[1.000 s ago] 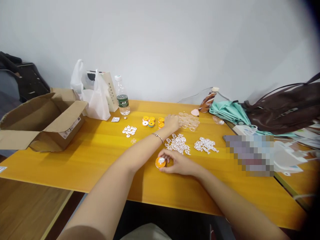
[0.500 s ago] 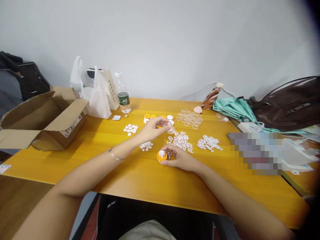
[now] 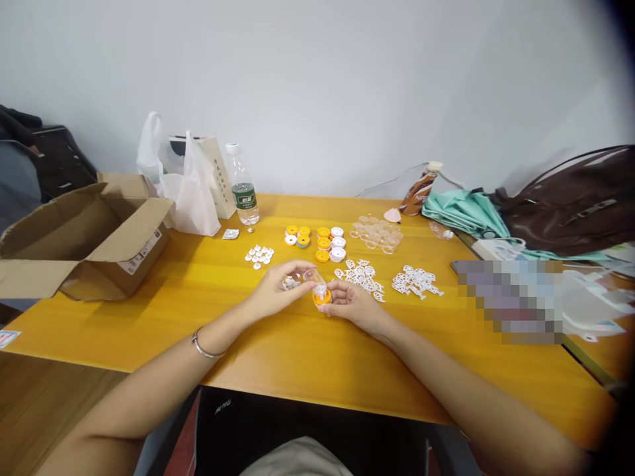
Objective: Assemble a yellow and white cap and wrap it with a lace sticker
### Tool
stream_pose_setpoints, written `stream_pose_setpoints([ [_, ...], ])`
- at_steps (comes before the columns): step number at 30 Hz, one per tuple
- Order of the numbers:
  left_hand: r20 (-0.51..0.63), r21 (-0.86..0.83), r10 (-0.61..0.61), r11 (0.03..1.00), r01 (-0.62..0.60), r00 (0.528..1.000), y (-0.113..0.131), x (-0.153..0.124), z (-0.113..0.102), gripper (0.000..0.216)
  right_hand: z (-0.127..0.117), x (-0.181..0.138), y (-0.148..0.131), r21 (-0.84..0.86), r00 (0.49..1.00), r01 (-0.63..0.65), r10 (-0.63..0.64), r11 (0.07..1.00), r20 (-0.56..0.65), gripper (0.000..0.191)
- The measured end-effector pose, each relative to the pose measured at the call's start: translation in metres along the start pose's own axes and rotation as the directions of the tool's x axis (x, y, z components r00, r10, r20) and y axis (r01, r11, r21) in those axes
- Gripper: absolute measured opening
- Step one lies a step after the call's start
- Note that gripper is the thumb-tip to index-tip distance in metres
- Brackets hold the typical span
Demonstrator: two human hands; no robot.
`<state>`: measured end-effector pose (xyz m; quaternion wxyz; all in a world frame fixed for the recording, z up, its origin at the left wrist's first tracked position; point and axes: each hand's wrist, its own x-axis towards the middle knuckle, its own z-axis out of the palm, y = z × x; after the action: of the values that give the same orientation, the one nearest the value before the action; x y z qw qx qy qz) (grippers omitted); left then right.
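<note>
At the table's middle both hands meet over a small orange round base (image 3: 322,297) with a white piece on top. My right hand (image 3: 353,305) pinches the orange base from the right. My left hand (image 3: 276,289) holds a small clear plastic cap (image 3: 312,276) just above the base, fingers closed on it. A little heap of white round pieces (image 3: 290,283) lies under the left fingers. Beyond the hands lie white flat cut-out pieces (image 3: 361,276) and a second heap of them (image 3: 415,281).
Orange and white finished pieces (image 3: 322,241), clear caps (image 3: 378,233) and white discs (image 3: 258,256) lie further back. An open cardboard box (image 3: 84,235), white plastic bag (image 3: 191,188), water bottle (image 3: 243,188) stand left; a brown bag (image 3: 575,208) and teal cloth (image 3: 461,211) right.
My left hand drew back from the clear caps at the far side with one cap and now holds it over the orange base. The right hand stayed on the base.
</note>
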<state>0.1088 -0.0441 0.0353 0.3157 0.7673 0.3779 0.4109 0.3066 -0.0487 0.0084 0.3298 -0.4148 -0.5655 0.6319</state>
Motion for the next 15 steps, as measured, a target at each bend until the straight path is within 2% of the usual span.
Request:
stream_pose_setpoints([
  [8, 0.062, 0.107, 0.045, 0.993, -0.051, 0.997, 0.0008, -0.0056, 0.0005, 0.029, 0.0009, -0.0005, 0.0003, -0.051, 1.000, 0.008, -0.008, 0.999, 0.013, 0.038],
  [15, 0.091, 0.103, 0.079, 0.991, -0.088, 0.993, 0.0002, -0.0061, 0.0020, 0.028, 0.0016, -0.0013, -0.0008, -0.052, 1.000, 0.018, -0.016, 0.998, 0.026, 0.034],
])
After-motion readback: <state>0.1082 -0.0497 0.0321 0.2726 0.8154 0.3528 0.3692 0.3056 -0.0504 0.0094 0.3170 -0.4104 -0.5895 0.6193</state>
